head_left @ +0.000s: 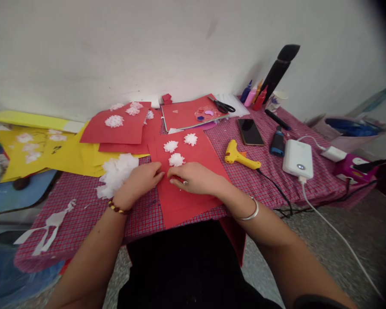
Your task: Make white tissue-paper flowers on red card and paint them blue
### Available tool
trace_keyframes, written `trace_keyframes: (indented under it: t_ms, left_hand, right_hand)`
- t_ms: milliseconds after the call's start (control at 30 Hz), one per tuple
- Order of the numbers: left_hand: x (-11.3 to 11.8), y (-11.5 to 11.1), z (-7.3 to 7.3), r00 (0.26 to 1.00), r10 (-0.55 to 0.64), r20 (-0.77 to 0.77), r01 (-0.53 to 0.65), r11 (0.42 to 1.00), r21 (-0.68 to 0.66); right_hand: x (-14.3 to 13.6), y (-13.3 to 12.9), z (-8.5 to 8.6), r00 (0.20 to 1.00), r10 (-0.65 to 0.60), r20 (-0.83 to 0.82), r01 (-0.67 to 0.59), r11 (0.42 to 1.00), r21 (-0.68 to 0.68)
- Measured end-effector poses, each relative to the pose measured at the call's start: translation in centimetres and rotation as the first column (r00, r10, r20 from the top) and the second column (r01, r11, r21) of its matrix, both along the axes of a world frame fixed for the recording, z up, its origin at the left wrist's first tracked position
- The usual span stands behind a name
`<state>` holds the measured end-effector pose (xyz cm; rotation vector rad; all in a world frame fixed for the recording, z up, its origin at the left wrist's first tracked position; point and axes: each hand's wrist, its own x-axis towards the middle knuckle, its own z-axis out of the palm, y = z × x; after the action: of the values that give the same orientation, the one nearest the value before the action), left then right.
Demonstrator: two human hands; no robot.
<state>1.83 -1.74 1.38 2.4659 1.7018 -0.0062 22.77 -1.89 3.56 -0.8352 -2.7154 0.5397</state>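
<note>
A red paper sheet (193, 206) lies in front of me at the table's edge, with three white paper flowers (176, 159) on its upper part. My right hand (196, 177) rests over the middle of the sheet, closed around a red pencil (180, 179) that points to the upper left. At the sheet's left edge is my left hand (146, 177), its fingers bent and close together on the paper; whether anything is between them is hidden. Just left of that hand sits a heap of white tissue paper pieces (117, 171).
Red sheets with white flowers (116, 133) and yellow sheets (67, 154) lie at the left. Behind are scissors (223, 105) and glitter bottles (260, 98). A yellow glue gun (239, 158), a phone (250, 131) and a white power bank (298, 159) with cables are at the right.
</note>
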Motion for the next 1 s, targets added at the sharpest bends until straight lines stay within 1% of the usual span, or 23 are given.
trace_keyframes:
  t_ms: [300,667,1000]
  left_hand:
    - [0.50,-0.43,0.14,1.000,-0.009,-0.021,0.009,1.000,0.002]
    - [0.60,-0.54,0.29,1.000,-0.001,-0.022,0.001,1.000,0.014]
    - [0.54,-0.54,0.22,0.999,0.003,-0.038,-0.003,1.000,0.009]
  right_hand:
    - [0.16,-0.13,0.03,1.000,0.001,0.005,-0.001,1.000,-0.010]
    - [0.01,-0.33,0.18,0.999,-0.013,-0.039,0.013,1.000,0.001]
    - [0.02,-0.24,-0.01,1.000,-0.002,-0.010,0.002,1.000,-0.012]
